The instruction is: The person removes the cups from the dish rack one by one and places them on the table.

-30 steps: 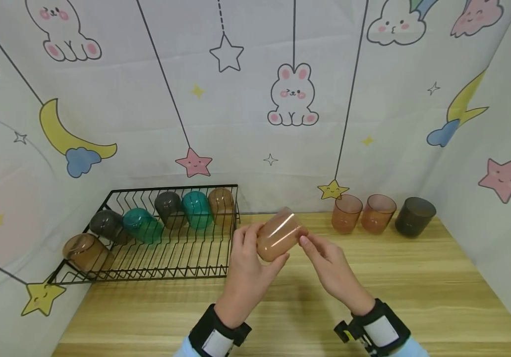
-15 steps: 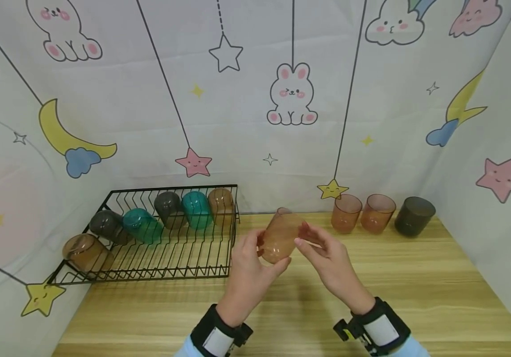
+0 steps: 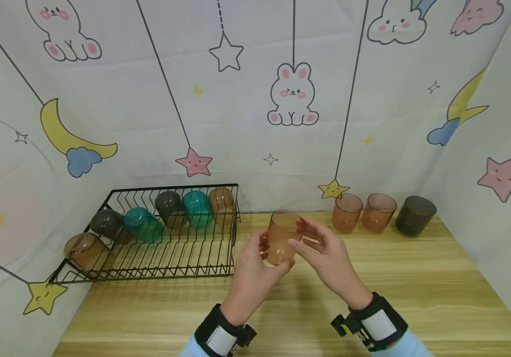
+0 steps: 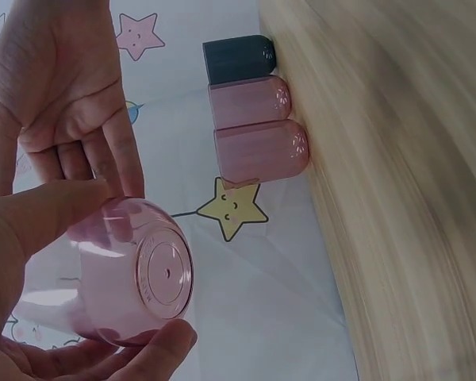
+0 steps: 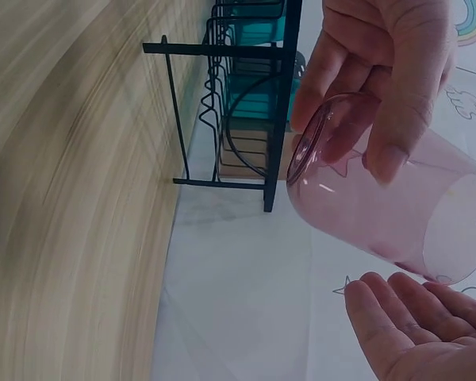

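Note:
A see-through pinkish-amber cup (image 3: 278,243) is held over the table between both hands, mouth up and tilted slightly. My left hand (image 3: 255,265) grips it near the base, thumb along the underside and fingers round the far left side. The round base with stamped lettering shows in the left wrist view, beside the left thumb (image 4: 55,214). My right hand (image 3: 328,255) holds the cup's right side near the rim, its thumb in front and its fingertips behind, seen through the wall. In the right wrist view the right fingertips (image 5: 373,290) lie right at the rim.
A black wire rack (image 3: 179,271) stands at the left, bearing several upside-down or tilted grey, teal and amber cups. At the back right, two pinkish cups (image 3: 346,218) and one dark grey cup (image 3: 415,218) stand upright near the cloth backdrop (image 3: 237,124).
The cup has turned from leaning right to nearly upright, its mouth now up. My right fingers have shifted further round the rim side, while the left hand keeps its hold.

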Motion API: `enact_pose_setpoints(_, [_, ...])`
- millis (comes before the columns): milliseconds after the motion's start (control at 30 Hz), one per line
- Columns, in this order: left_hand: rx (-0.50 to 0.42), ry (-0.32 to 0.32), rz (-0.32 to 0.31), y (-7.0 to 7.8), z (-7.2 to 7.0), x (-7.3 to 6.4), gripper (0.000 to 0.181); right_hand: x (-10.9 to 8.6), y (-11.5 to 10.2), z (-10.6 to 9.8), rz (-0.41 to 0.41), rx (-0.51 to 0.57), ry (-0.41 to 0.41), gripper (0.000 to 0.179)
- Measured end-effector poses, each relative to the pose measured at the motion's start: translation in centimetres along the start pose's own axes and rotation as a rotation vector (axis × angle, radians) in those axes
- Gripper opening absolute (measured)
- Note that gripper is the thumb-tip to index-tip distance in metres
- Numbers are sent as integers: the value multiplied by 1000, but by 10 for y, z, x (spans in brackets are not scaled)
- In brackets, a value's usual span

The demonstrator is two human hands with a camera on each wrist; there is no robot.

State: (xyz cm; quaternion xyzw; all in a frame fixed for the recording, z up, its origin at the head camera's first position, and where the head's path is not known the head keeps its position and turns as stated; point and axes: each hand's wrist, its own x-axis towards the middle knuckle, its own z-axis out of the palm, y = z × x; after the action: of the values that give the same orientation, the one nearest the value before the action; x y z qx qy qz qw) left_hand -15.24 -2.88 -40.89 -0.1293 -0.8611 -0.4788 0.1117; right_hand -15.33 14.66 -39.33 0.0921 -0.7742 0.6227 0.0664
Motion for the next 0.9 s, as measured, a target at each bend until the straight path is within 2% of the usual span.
enact_pose_setpoints(133, [-30,-19,-27,0,1,-1,75,2,-3,2,10,8,1,63])
enact_pose_setpoints(433, [-31,-18,-27,-1,4,-3,75,5,-6,2,29,-15,-32,69])
enact_pose_setpoints(633, [-24,-39,-42,-3,5,-4,72,7,-6,0,29,-35,-62,75])
enact_pose_setpoints(900, [-4,-46,-34,-6,7,-4,68,5,-24,0,53,-33,-75,73])
